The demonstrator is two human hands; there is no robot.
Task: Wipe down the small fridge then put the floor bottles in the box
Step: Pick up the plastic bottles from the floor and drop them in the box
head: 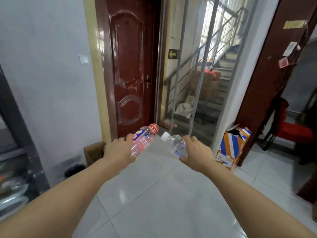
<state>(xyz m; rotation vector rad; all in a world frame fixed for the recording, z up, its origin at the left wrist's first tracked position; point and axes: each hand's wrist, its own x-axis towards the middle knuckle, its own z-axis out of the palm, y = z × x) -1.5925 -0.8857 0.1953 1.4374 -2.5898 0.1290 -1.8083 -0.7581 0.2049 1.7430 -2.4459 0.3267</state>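
Observation:
My left hand (119, 149) grips a clear plastic bottle with a red cap and pink label (145, 138), tilted up to the right. In my right hand (197, 152) is a second clear bottle with a white cap and blue label (175, 143), tilted up to the left. Both bottles are held out in front of me above the tiled floor, their caps close together. A brown cardboard box (93, 152) sits on the floor by the wall, just left of and below my left hand. Part of a dark fridge-like cabinet (18, 162) shows at the left edge, blurred.
A dark red door (130, 69) stands ahead, with a glass panel (202, 74) and stairwell to its right. An orange, blue and white carton (233, 145) stands open on the floor at right. Red furniture (295, 131) is beyond a doorway. A dark round object (74, 170) lies by the wall.

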